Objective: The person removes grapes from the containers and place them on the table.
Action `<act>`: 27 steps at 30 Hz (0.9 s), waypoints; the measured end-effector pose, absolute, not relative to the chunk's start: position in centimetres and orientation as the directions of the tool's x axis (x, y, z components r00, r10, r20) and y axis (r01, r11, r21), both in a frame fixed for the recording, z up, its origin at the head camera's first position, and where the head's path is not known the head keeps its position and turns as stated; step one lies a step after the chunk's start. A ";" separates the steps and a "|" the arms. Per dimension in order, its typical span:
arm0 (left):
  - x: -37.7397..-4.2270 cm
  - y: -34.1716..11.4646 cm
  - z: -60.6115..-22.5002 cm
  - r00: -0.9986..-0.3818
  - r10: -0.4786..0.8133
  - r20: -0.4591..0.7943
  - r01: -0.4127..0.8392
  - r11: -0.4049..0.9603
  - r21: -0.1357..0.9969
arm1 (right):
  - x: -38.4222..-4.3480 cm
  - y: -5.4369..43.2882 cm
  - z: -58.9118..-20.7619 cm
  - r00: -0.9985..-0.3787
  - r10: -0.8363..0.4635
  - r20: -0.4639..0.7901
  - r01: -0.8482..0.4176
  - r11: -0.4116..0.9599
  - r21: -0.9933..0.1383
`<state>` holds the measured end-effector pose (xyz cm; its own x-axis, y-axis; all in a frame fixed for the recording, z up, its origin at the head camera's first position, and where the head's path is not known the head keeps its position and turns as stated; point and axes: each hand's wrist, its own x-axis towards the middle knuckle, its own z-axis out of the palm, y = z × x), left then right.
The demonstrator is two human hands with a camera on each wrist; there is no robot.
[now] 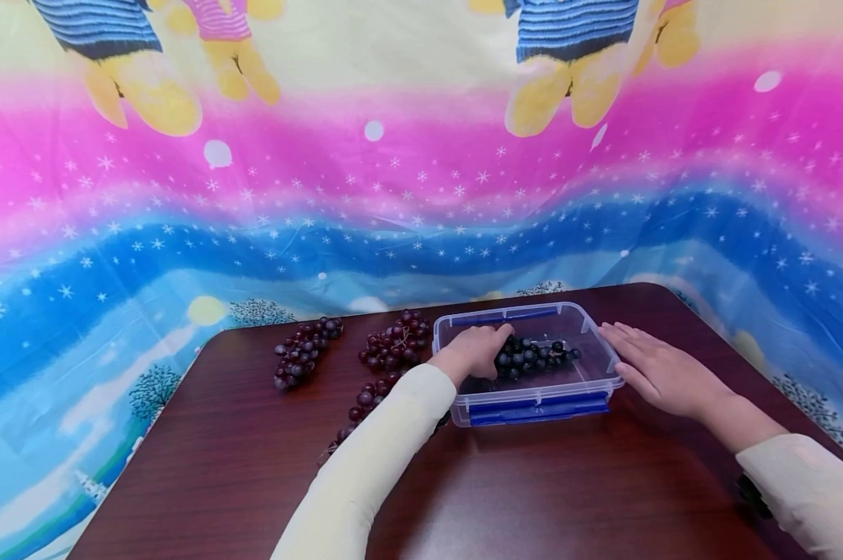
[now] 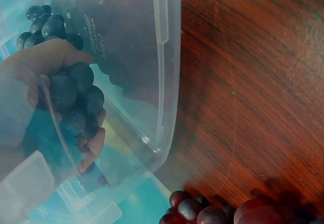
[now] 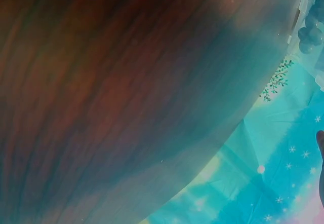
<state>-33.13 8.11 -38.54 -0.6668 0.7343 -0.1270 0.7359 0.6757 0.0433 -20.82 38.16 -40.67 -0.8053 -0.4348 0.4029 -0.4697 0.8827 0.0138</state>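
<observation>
A clear plastic container with blue clips stands on the table, a bunch of dark grapes inside it. My left hand reaches in over the left rim and grips the left end of that bunch. Through the clear wall, the left wrist view shows thumb and fingers around the dark grapes. Fingers straight, my right hand lies against the container's right rim. Only a fingertip of it shows at the edge of the right wrist view.
Left of the container lie a bunch of red grapes and another bunch farther left. A further red bunch is partly hidden behind my left sleeve. A patterned cloth hangs behind the brown table.
</observation>
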 end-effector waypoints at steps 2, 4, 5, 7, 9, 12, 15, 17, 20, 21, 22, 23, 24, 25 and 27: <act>-33.1 8.1 -38.5 -0.669 0.734 -0.118 0.737 0.675 0.024 | -20.9 38.1 -40.7 -0.805 -0.435 0.403 -0.470 0.882 0.014; -33.1 8.1 -38.5 -0.672 0.731 -0.116 0.735 0.678 0.010 | -20.9 38.1 -40.7 -0.806 -0.431 0.405 -0.467 0.884 0.012; -33.1 8.1 -38.5 -0.673 0.731 -0.114 0.736 0.677 0.002 | -20.8 38.1 -40.6 -0.805 -0.434 0.404 -0.469 0.883 0.013; -33.1 8.1 -38.4 -0.673 0.732 -0.110 0.737 0.676 -0.011 | -20.8 38.1 -40.7 -0.805 -0.435 0.403 -0.470 0.883 0.015; -33.1 8.2 -38.4 -0.671 0.733 -0.107 0.739 0.674 -0.015 | -20.8 38.1 -40.7 -0.803 -0.439 0.403 -0.472 0.881 0.018; -33.1 8.2 -38.3 -0.664 0.741 -0.096 0.746 0.665 -0.025 | -20.8 38.1 -40.6 -0.801 -0.442 0.403 -0.475 0.880 0.021; -33.1 8.2 -38.1 -0.654 0.753 -0.073 0.756 0.654 -0.034 | -20.8 38.1 -40.6 -0.805 -0.439 0.400 -0.472 0.881 0.017; -33.0 8.3 -38.1 -0.644 0.764 -0.049 0.765 0.642 -0.048 | -20.8 38.1 -40.6 -0.807 -0.436 0.399 -0.470 0.883 0.014; -32.8 8.4 -37.9 -0.623 0.782 -0.017 0.780 0.619 -0.093 | -20.8 38.1 -40.6 -0.807 -0.440 0.394 -0.472 0.881 0.017; -32.8 8.4 -37.8 -0.614 0.790 -0.006 0.785 0.609 -0.111 | -20.8 38.1 -40.6 -0.803 -0.444 0.398 -0.477 0.879 0.019; -32.7 8.4 -37.8 -0.604 0.797 0.005 0.790 0.599 -0.131 | -20.8 38.1 -40.6 -0.799 -0.451 0.397 -0.482 0.876 0.023; -32.6 8.5 -37.7 -0.597 0.802 0.014 0.792 0.592 -0.149 | -20.8 38.1 -40.6 -0.799 -0.451 0.397 -0.483 0.875 0.024; -32.5 8.5 -37.6 -0.591 0.806 0.024 0.793 0.586 -0.165 | -20.8 38.1 -40.6 -0.798 -0.452 0.398 -0.483 0.875 0.024; -32.5 8.5 -37.6 -0.583 0.811 0.035 0.795 0.579 -0.181 | -20.8 38.2 -40.6 -0.796 -0.454 0.400 -0.486 0.874 0.025; -32.3 8.6 -37.4 -0.569 0.820 0.056 0.795 0.567 -0.216 | -20.8 38.2 -40.6 -0.794 -0.456 0.403 -0.488 0.872 0.026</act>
